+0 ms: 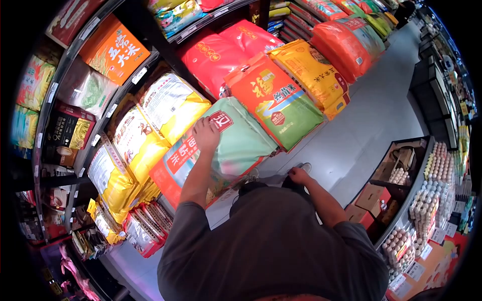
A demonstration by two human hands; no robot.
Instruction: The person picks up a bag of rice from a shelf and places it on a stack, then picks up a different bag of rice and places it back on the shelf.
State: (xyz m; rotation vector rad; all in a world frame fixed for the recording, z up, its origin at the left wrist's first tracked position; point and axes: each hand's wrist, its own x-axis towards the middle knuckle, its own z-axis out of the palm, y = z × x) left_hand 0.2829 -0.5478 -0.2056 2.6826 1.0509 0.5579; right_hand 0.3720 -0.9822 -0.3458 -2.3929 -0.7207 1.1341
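Note:
My left hand lies flat on a large green and red rice bag, its fingers spread near the red label. That bag lies on its broad side, on top of whatever is beneath it, which I cannot see. My right hand hangs low beside my leg, away from the bags, with its fingers curled and nothing visible in them. Just beyond the green and red bag is a red, blue and green rice bag. Yellow and white rice bags stand along its shelf side.
A yellow rice bag and red bags lie farther along the row. Shelves with an orange rice box rise at left. Across the grey floor, egg trays and cardboard boxes line the right side.

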